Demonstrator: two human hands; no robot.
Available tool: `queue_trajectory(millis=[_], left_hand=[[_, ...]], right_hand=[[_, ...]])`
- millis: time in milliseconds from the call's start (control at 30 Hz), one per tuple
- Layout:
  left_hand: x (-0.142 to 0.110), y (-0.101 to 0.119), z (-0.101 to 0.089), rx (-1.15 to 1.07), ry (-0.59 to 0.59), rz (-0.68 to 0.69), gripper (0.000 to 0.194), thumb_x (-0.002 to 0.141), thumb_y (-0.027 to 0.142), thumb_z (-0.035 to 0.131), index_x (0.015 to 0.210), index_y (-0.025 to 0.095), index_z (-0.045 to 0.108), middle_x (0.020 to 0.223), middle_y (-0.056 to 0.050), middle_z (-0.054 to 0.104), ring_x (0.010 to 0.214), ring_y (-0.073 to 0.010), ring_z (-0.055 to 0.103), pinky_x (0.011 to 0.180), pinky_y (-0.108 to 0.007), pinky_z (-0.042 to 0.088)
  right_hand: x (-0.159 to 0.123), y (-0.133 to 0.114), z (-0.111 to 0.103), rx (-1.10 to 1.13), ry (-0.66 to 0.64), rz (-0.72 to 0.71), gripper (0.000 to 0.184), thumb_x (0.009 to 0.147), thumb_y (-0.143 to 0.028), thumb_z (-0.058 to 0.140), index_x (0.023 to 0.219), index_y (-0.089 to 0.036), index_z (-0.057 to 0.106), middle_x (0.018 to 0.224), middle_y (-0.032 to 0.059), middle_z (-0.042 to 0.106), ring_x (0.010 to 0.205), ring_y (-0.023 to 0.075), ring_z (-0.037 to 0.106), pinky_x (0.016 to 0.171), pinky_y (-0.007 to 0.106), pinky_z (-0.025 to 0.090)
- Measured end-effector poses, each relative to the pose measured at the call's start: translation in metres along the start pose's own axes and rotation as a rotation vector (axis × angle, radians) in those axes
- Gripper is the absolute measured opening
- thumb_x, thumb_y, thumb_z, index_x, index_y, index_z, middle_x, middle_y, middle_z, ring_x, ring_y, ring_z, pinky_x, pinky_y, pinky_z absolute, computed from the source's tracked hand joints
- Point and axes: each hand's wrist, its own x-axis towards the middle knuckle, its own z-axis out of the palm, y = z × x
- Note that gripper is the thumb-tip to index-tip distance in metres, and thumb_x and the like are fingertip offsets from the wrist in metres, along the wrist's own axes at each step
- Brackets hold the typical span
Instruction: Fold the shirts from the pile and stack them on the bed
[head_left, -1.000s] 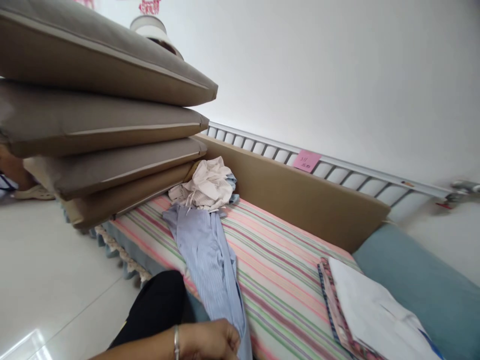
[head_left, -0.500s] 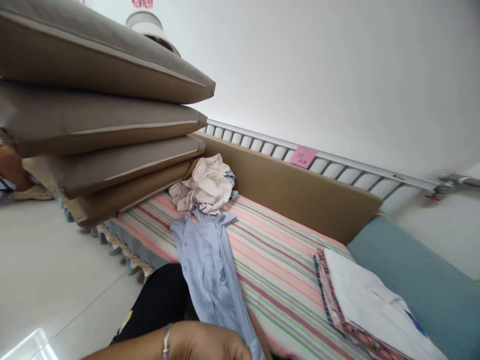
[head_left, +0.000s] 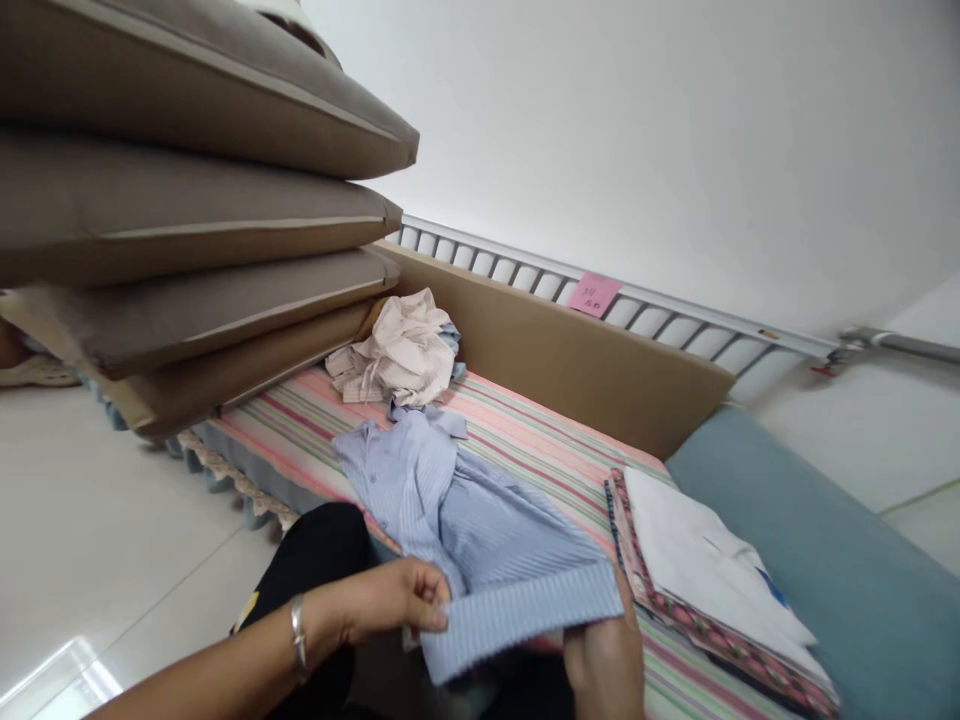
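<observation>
A light blue striped shirt (head_left: 457,520) lies on the striped bed sheet (head_left: 540,450), collar end away from me. My left hand (head_left: 390,600) pinches the left end of its near hem. My right hand (head_left: 604,655) grips the right end of that hem from underneath, fingers partly hidden by the cloth. The hem is stretched between both hands.
A crumpled cream garment (head_left: 401,350) sits at the bed's far end beside stacked grey cushions (head_left: 187,210). Folded clothes (head_left: 705,580) are piled to the right, next to a teal pad (head_left: 825,560). A brown board (head_left: 570,360) lines the wall side.
The shirt went from a narrow bunched strip to spread wide. Both hands came up into view and now hold its near hem apart. The camera tilted slightly down.
</observation>
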Motion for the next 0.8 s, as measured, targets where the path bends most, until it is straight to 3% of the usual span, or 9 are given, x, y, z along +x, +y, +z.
queue_trajectory(millis=[133,300,367,467,500,567,667,733,800], left_hand=[[0.022,-0.047,0.0,0.352,-0.033,-0.071,0.016,0.06,0.024,0.069,0.071,0.015,0.06,0.06,0.006,0.053,0.056,-0.0082,0.046,0.056,-0.02,0.036],[0.025,-0.038,-0.01,0.908,0.294,0.181,0.029,0.071,0.013,0.055,0.098,0.019,0.061,0.099,-0.004,0.061,0.094,-0.018,0.054,0.087,-0.03,0.041],[0.024,-0.034,-0.011,1.073,0.258,0.282,0.045,0.071,0.014,0.057,0.115,0.024,0.055,0.122,-0.006,0.054,0.113,-0.0216,0.047,0.099,-0.035,0.034],[0.029,-0.047,-0.007,1.213,0.084,0.311,0.073,0.065,0.017,0.067,0.133,0.03,0.041,0.144,-0.007,0.036,0.131,-0.0287,0.03,0.107,-0.046,0.023],[0.033,-0.053,-0.005,1.239,0.064,0.302,0.076,0.063,0.018,0.068,0.133,0.03,0.041,0.145,-0.007,0.035,0.133,-0.0307,0.027,0.108,-0.05,0.019],[0.043,-0.06,-0.002,1.245,0.094,0.297,0.058,0.066,0.016,0.065,0.122,0.027,0.053,0.134,-0.007,0.049,0.128,-0.0303,0.035,0.108,-0.052,0.016],[0.052,-0.039,-0.001,1.068,0.153,0.304,0.02,0.077,0.012,0.05,0.089,0.018,0.065,0.093,-0.004,0.066,0.096,-0.0195,0.057,0.098,-0.038,0.035],[0.047,-0.001,-0.001,0.879,0.195,0.348,0.02,0.082,0.015,0.043,0.082,0.015,0.063,0.079,-0.002,0.064,0.077,-0.0144,0.058,0.077,-0.026,0.045],[0.032,0.046,-0.001,0.781,0.29,0.466,0.023,0.085,0.022,0.041,0.083,0.013,0.062,0.076,-0.001,0.063,0.072,-0.0125,0.055,0.068,-0.021,0.044]], right_hand=[[-0.01,0.003,-0.01,0.035,0.018,0.062,0.049,0.068,-0.034,0.061,0.115,-0.021,0.053,0.089,0.0002,0.069,0.076,0.0159,0.064,0.071,0.03,0.053],[-0.014,0.012,-0.022,0.05,0.044,0.086,0.055,0.07,-0.036,0.06,0.123,-0.023,0.049,0.096,0.0001,0.069,0.081,0.016,0.065,0.08,0.034,0.052],[-0.014,0.011,-0.021,0.066,0.071,0.089,0.056,0.069,-0.034,0.061,0.123,-0.024,0.049,0.099,0.0001,0.068,0.083,0.0161,0.064,0.08,0.034,0.052],[-0.013,0.008,-0.013,0.111,0.099,0.118,0.056,0.068,-0.034,0.06,0.122,-0.022,0.05,0.102,0.0018,0.068,0.083,0.0168,0.064,0.08,0.035,0.051],[-0.013,0.006,-0.009,0.126,0.11,0.129,0.055,0.069,-0.036,0.059,0.121,-0.021,0.051,0.101,0.0021,0.068,0.083,0.0171,0.064,0.081,0.036,0.051],[-0.012,0.0,-0.004,0.129,0.118,0.121,0.051,0.07,-0.038,0.059,0.118,-0.021,0.053,0.097,0.0017,0.068,0.082,0.0173,0.064,0.083,0.038,0.05],[-0.007,-0.021,-0.007,0.057,0.115,0.018,0.043,0.071,-0.035,0.058,0.111,-0.019,0.057,0.091,0.0011,0.068,0.084,0.0181,0.063,0.084,0.038,0.048],[-0.003,-0.044,-0.016,-0.073,0.164,-0.096,0.035,0.071,-0.033,0.056,0.102,-0.016,0.061,0.087,0.0027,0.068,0.087,0.02,0.062,0.085,0.038,0.048],[-0.002,-0.07,-0.028,-0.269,0.205,-0.244,0.029,0.071,-0.03,0.055,0.093,-0.013,0.064,0.09,0.0061,0.067,0.095,0.023,0.059,0.087,0.039,0.046]])
